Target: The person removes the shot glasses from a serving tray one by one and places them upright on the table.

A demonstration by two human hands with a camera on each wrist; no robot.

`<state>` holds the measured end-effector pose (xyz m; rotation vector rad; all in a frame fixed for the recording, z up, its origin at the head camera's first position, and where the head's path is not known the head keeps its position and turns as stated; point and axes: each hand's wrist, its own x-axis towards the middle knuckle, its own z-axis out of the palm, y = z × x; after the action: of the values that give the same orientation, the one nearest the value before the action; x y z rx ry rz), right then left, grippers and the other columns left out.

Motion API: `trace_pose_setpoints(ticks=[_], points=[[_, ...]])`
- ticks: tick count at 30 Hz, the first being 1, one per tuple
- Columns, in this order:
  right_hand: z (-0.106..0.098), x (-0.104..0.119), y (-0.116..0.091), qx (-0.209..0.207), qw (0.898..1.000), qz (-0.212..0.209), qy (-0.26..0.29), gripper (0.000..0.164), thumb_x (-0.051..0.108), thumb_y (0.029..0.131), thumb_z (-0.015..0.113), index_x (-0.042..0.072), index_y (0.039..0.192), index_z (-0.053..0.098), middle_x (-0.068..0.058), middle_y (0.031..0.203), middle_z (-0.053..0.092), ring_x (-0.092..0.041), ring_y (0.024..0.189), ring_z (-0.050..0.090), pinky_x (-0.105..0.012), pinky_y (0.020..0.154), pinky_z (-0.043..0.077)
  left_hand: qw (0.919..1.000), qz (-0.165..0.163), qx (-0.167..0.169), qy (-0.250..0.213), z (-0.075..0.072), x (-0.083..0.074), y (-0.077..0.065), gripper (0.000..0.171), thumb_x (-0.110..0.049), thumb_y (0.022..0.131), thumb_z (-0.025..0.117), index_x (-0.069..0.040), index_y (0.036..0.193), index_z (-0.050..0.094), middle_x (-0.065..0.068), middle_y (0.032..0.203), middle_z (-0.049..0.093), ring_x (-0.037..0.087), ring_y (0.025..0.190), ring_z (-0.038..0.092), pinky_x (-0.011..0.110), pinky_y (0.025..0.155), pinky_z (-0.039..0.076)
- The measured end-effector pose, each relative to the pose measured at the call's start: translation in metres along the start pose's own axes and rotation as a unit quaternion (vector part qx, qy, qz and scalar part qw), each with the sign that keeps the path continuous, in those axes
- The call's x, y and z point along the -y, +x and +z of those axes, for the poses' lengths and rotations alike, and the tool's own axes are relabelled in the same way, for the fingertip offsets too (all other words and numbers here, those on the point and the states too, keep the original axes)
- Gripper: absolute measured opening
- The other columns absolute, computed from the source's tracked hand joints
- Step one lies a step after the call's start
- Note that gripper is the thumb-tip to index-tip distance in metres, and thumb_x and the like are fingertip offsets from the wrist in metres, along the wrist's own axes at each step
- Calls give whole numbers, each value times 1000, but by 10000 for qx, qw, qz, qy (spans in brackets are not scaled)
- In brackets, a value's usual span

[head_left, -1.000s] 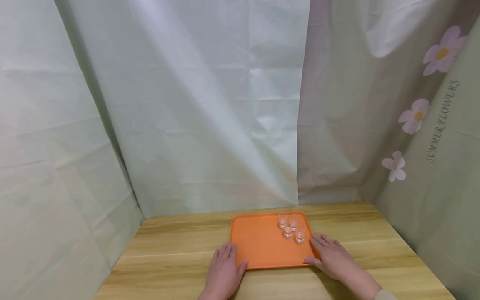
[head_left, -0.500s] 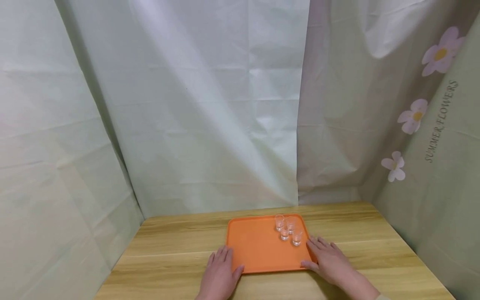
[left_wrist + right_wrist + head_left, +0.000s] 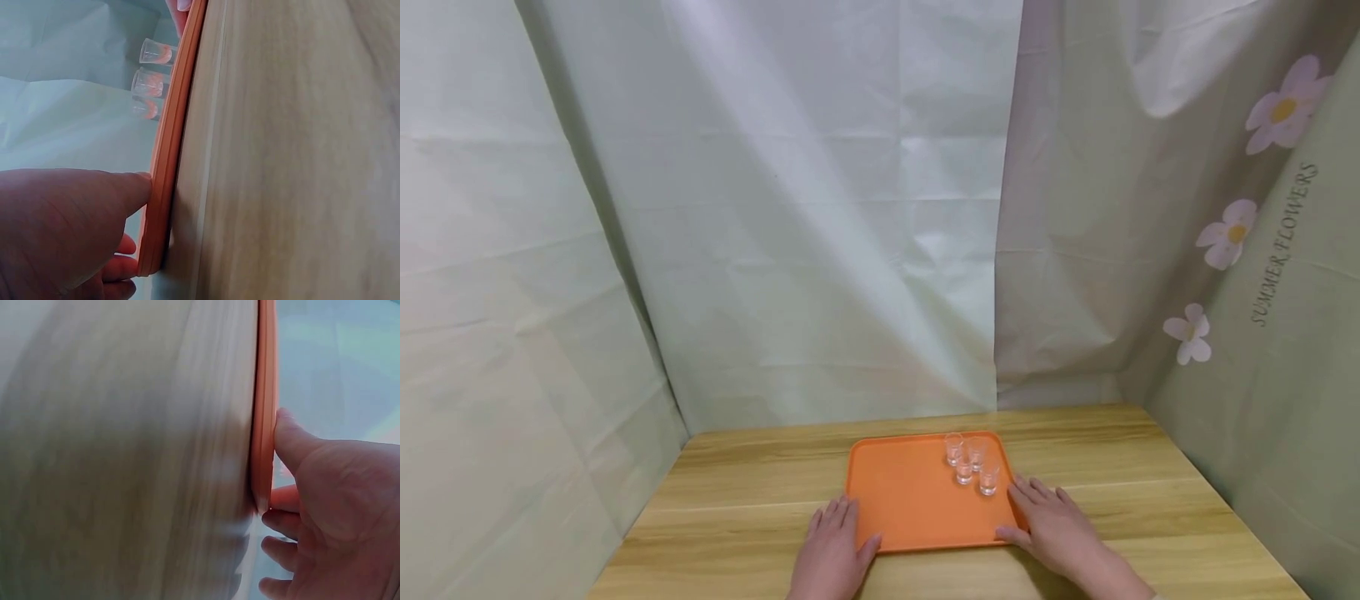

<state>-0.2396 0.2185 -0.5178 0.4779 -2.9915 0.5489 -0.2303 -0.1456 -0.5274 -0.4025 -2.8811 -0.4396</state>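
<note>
Left hand [image 3: 829,548], right hand [image 3: 1054,527]: fingers extended along the sides, thumbs on the near rim.
Orange tray [image 3: 906,504]: flat between our fingers.
Clear cups [image 3: 988,480]: upright, near our right fingertips; we judge uneven pressure could skew the tray, toppling them.

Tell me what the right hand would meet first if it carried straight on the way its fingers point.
The orange, rectangular, plastic-looking tray, at its right side, which the right hand touches. Beyond that, the nearest small, clear, tapered cup seems roughly in line, though depth is unclear.
</note>
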Motion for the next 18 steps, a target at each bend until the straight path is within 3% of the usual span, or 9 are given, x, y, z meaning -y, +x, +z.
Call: trace_pose_setpoints(ticks=[18], points=[[9, 13, -1, -66, 9999, 92, 36, 86, 60, 100, 74, -5, 154, 59, -25, 162, 54, -50, 153, 46, -75, 124, 32, 9998, -103, 129, -74, -1, 16, -3, 72, -45, 104, 76, 11, 147, 62, 33, 153, 59, 52, 146, 52, 69, 123, 37]])
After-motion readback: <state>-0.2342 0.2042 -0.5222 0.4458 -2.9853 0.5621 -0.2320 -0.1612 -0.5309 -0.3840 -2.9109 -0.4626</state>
